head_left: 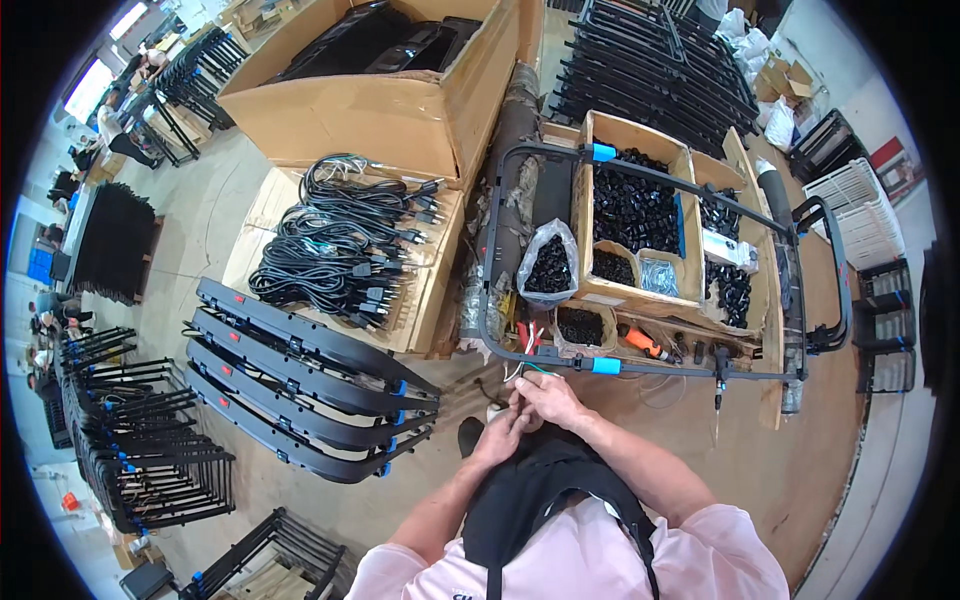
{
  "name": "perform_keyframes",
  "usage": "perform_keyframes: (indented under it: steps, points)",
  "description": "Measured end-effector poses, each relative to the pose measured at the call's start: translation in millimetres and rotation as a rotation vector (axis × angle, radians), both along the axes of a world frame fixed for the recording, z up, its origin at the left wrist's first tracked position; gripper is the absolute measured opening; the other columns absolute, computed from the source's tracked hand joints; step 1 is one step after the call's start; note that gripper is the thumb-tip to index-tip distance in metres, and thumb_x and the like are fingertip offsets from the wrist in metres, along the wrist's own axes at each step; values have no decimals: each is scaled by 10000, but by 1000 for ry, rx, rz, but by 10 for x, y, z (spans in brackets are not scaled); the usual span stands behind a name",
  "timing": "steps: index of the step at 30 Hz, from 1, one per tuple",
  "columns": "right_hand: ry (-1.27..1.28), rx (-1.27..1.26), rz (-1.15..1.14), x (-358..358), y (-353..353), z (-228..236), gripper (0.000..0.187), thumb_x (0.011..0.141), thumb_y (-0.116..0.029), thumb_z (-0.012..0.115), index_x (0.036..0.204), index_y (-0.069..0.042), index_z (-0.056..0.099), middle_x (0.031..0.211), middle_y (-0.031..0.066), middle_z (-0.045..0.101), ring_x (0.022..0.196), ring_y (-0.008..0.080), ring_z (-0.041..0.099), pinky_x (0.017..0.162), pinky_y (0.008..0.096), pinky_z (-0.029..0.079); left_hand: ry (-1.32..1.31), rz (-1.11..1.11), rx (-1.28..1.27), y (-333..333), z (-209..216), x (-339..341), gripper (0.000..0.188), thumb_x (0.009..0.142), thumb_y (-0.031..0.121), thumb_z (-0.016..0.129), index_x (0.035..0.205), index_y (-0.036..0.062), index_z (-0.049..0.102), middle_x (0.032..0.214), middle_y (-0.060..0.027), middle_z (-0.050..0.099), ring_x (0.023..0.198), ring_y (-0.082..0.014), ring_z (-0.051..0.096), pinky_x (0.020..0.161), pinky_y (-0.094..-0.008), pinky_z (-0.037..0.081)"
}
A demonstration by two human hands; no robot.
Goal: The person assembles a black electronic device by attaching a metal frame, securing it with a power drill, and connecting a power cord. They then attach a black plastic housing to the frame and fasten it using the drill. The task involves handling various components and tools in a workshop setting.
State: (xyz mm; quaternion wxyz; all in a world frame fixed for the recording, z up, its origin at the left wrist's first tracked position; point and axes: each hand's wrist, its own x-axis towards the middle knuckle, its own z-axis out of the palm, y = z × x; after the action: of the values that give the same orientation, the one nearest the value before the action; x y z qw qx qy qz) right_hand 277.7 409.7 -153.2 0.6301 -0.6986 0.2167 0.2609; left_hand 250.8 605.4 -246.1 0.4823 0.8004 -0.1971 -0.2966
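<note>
My left hand (500,432) and my right hand (546,398) meet close to my chest, both pinched on thin coloured wires (522,372) that come out of the near bar of a black tubular metal frame (640,366). A small white piece sits between my fingers; what it is cannot be made out. The frame lies across the brown worktable (800,470), with blue tape bands on its bars. My black apron hangs just under my hands.
Cardboard boxes of small black parts (632,208) and a bag of them (548,266) sit inside the frame. An orange-handled tool (648,345) lies nearby. Bundled black power cords (345,245) rest on cardboard at left. Black curved panels (300,385) and stacked frames (140,440) stand on the floor.
</note>
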Motion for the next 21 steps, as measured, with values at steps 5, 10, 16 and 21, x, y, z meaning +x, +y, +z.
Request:
perform_keyframes:
  steps: [5, 10, 16, 21]
  points:
    - [-185, -626, 643, -75, -362, 602, 458, 1046, -385, 601, 1299, -32, 751, 1192, 204, 780, 1139, 409, 729, 1024, 441, 564, 200, 70, -6, 167, 30, 79, 427, 1152, 389, 495, 1184, 10, 691, 1102, -248, 754, 1079, -420, 735, 918, -470, 572]
    - [-287, -724, 190, 285, -959, 876, 450, 1007, -450, 656, 1040, -34, 825, 983, 224, 772, 980, 383, 741, 885, 468, 560, 174, 73, -20, 159, 36, 146, 435, 1149, 411, 489, 1137, 42, 719, 1041, -215, 755, 1045, -397, 741, 903, -471, 568]
    - [-75, -317, 419, 975, -836, 87, 575, 1039, -592, 636, 1194, -71, 823, 866, 77, 741, 776, 169, 595, 792, 353, 509, 249, 11, 105, 155, 93, 165, 476, 1155, 425, 447, 1205, 47, 731, 1035, -143, 742, 1015, -296, 714, 930, -429, 544]
    - [-121, -24, 7, 999, -903, -479, 306, 1025, -293, 681, 1008, -21, 820, 870, 59, 758, 775, 161, 663, 731, 331, 529, 367, 124, 71, 66, 440, 159, 370, 1154, 354, 498, 1250, 67, 711, 986, -88, 727, 934, -201, 686, 894, -379, 553]
